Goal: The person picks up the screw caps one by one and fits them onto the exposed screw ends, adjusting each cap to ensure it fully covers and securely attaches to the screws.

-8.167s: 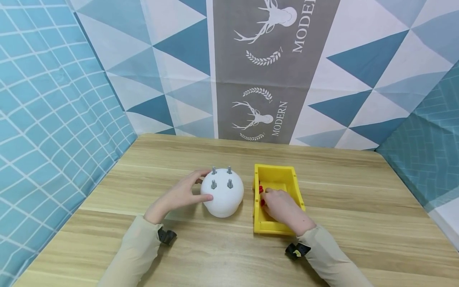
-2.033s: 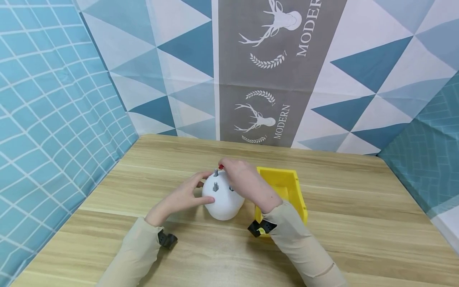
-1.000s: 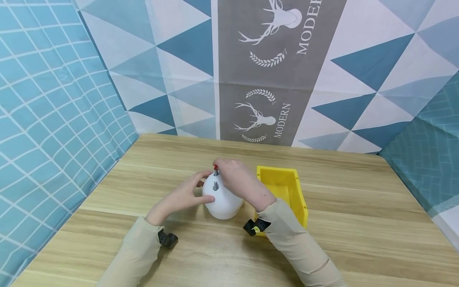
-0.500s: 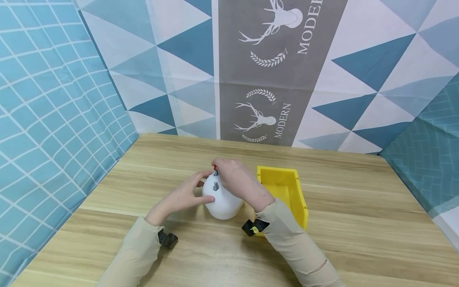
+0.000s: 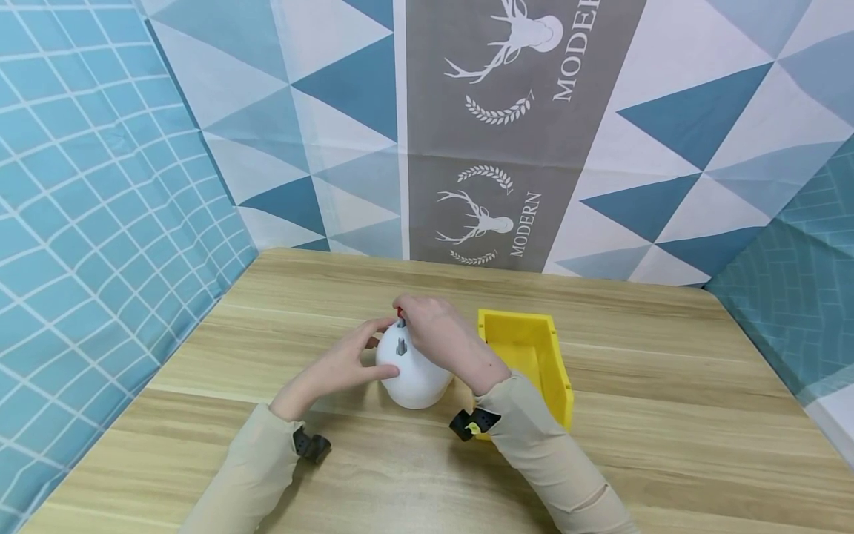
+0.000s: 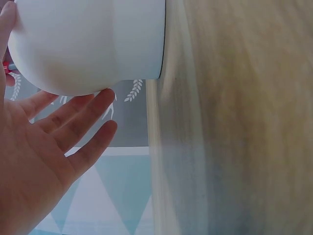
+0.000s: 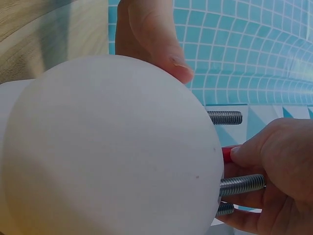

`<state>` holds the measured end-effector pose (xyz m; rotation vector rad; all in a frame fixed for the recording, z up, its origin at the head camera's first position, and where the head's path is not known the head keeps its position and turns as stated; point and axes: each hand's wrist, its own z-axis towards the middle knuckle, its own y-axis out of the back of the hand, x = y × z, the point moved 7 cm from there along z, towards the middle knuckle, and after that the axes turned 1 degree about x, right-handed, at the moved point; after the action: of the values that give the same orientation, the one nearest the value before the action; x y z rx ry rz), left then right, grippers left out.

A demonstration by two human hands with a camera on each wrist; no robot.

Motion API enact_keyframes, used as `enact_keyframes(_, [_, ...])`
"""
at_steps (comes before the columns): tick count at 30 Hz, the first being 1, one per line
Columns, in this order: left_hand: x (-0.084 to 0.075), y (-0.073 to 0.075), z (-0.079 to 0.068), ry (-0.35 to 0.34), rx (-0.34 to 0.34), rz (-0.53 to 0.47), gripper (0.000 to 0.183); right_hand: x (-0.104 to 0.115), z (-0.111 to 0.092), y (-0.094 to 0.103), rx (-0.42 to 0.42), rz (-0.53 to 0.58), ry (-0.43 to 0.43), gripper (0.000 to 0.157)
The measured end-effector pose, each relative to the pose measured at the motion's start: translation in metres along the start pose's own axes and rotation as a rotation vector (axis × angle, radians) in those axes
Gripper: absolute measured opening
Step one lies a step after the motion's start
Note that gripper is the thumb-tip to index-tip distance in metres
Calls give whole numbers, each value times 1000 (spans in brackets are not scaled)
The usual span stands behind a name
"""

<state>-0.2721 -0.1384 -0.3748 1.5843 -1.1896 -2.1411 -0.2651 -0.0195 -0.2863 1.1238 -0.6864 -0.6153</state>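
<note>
A white, dome-shaped object (image 5: 416, 382) stands on the table with threaded metal bolts (image 5: 402, 346) pointing up from its top. My left hand (image 5: 340, 363) holds it from the left, thumb on the near side and fingers round the far side; the left wrist view shows the fingers (image 6: 80, 120) spread along its curve. Over the dome, my right hand (image 5: 443, 337) pinches a small red part (image 5: 400, 311) at the top of the far left bolt. In the right wrist view that red part (image 7: 227, 154) sits between thumb and fingers, among the bolts. The right hand hides the right-hand bolts from the head view.
Right of the dome is a yellow bin (image 5: 517, 325), partly covered by my right forearm. The wooden table (image 5: 667, 400) ends at a patterned backdrop behind, with a blue tile-print sheet (image 5: 100, 222) along the left.
From inside the yellow bin, my right hand has moved left to the dome with the red part, then onto the far left bolt. My left hand has kept its hold.
</note>
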Motion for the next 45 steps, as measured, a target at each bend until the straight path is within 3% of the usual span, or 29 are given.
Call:
enact_keyframes(22, [0,-1,0,1,-4,15,81,0,-1,-3,-37,-46,39,19])
enact_keyframes(45, [0,-1,-1,-9,-6,-1,79,2,-1,-6,-17,-66,38,14])
